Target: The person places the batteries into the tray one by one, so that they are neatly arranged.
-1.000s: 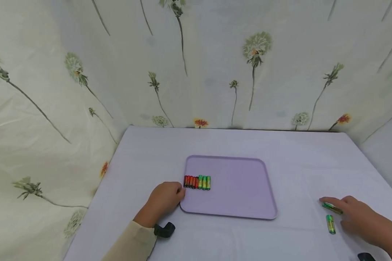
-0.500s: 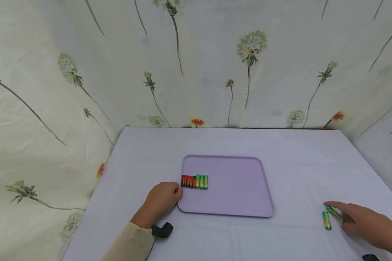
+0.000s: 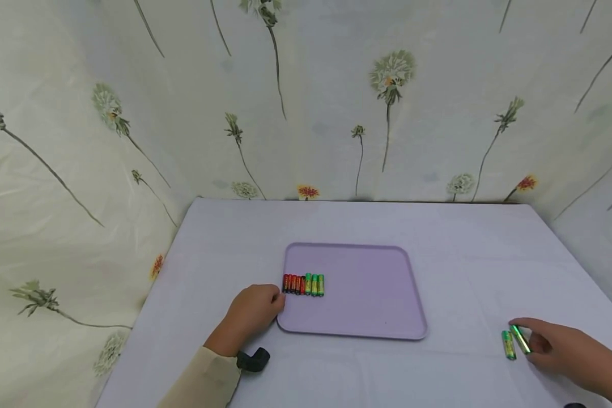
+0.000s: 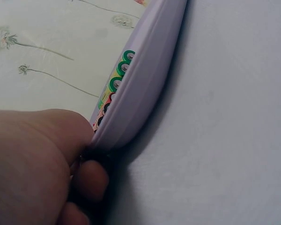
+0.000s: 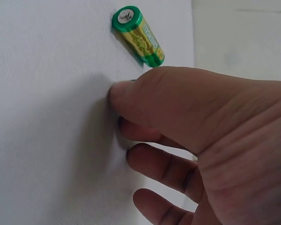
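My left hand [image 3: 254, 311] grips the left edge of a lilac tray [image 3: 367, 300], thumb above and fingers below the rim [image 4: 145, 79]. On the tray's left part lies a side-by-side row of several red-and-black batteries [image 3: 293, 284] and three green-and-yellow batteries [image 3: 314, 284]. At the right of the table my right hand [image 3: 566, 348] pinches a green battery [image 3: 521, 339] between thumb and forefinger. Thumb and fingers hide that battery in the right wrist view. Another green battery [image 5: 139, 36] lies on the cloth just left of it, apart from the hand.
A white cloth [image 3: 464, 272] covers the table. Behind and to the left hang pale sheets with dandelion prints [image 3: 392, 71]. A black strap piece [image 3: 254, 360] sits at the left wrist.
My right forefinger and thumb have closed on the green battery and turned it more lengthwise, beside the other one. The left hand stays on the tray. The head view has shifted slightly.
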Available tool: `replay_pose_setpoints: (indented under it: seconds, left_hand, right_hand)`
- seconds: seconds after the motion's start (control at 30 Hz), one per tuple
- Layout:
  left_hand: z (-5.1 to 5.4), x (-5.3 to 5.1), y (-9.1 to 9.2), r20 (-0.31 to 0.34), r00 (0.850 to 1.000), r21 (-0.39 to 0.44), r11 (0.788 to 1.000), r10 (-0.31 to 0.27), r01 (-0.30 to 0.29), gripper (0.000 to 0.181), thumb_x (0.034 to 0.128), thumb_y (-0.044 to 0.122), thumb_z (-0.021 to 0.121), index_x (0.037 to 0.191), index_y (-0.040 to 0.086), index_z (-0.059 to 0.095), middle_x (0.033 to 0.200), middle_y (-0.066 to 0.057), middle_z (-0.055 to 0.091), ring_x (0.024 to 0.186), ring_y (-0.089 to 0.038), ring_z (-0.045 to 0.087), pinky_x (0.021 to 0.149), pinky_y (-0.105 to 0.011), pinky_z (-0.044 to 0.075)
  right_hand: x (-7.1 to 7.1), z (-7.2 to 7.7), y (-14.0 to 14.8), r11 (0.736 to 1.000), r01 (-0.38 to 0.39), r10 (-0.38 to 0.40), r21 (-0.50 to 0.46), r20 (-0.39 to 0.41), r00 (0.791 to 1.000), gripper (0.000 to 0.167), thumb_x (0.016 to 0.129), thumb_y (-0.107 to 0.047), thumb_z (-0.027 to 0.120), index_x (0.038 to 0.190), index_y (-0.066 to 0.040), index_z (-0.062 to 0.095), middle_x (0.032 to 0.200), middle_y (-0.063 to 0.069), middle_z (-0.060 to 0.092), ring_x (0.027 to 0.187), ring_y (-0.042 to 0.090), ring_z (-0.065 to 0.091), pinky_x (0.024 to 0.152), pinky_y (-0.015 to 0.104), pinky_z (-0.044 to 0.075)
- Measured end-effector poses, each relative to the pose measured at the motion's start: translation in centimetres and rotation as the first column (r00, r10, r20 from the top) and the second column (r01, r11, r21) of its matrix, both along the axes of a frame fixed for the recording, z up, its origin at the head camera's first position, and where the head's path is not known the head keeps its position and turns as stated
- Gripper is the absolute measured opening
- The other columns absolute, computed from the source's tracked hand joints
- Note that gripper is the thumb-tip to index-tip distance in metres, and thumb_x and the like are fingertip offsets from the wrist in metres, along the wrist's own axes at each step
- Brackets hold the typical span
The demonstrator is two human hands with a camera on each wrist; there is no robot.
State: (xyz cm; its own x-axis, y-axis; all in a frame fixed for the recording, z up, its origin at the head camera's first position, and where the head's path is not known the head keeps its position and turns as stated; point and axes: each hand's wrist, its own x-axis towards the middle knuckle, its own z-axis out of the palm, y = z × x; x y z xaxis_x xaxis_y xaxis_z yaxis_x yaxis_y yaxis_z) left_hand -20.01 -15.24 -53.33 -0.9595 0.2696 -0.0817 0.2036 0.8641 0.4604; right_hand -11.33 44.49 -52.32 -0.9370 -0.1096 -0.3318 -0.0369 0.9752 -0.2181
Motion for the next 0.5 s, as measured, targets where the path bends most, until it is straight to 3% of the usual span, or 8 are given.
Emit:
replay_pose_setpoints:
  seconds: [0.27,0.5]
  left_hand:
    - [0.1,0.0,0.0,0.008,1.0,-0.002,1.0,0.006,-0.006,0.037,0.1034,0.034,0.059,0.07,0.019,0.054,0.062,0.005,0.042,0.058,-0.012,0.041,0.056,-0.03,0.033]
    - [0.3,0.1,0.0,0.017,1.0,0.012,1.0,0.007,-0.007,0.036,0.1035,0.033,0.059,0.071,0.019,0.055,0.062,0.005,0.043,0.059,-0.012,0.042,0.056,-0.03,0.034]
  right_hand:
    - [-0.5,0.1,-0.6,1.0,0.019,-0.022,-0.025,-0.109,0.994,0.054,0.088,-0.016,0.074,0.136,0.003,0.058,0.081,-0.007,0.051,0.068,-0.001,0.039,0.062,0.025,0.035]
    - [-1.4,0.6,-1.7,0.995,0.076,-0.08,-0.063,-0.066,0.995,0.062,0.09,-0.019,0.074,0.14,0.009,0.05,0.084,-0.004,0.057,0.071,0.009,0.046,0.06,0.028,0.038]
